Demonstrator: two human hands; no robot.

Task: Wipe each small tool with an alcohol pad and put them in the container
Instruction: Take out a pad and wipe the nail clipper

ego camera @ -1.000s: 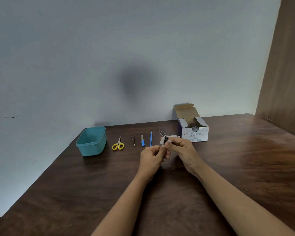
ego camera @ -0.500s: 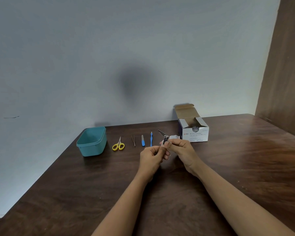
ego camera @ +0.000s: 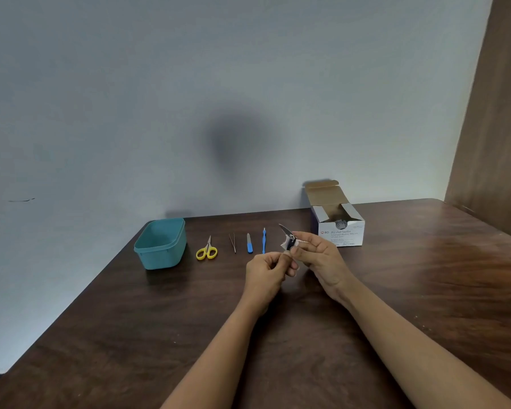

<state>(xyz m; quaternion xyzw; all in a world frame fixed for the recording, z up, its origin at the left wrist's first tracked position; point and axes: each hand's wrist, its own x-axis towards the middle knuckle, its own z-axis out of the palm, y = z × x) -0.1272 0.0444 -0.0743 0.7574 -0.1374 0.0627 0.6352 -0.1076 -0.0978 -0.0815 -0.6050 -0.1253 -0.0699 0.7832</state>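
Above the table's middle I hold a metal nail clipper (ego camera: 289,236) with its lever raised. My left hand (ego camera: 266,273) pinches its lower end. My right hand (ego camera: 319,258) presses a white alcohol pad (ego camera: 285,245) around the clipper's body. On the table behind lie yellow-handled scissors (ego camera: 207,250), thin tweezers (ego camera: 232,242), a blue-handled nail file (ego camera: 249,243) and a slim blue tool (ego camera: 264,240), in a row. The teal container (ego camera: 160,246) stands at the row's left end, with nothing visible inside.
An open white box of alcohol swabs (ego camera: 338,228) stands at the back right of the dark wooden table (ego camera: 130,335), beside my right hand. A grey wall runs behind the table and a brown wooden panel (ego camera: 496,113) rises at the right.
The pad has slid along the clipper between my right fingers, and the clipper has tilted slightly. The tools on the table lie as before.
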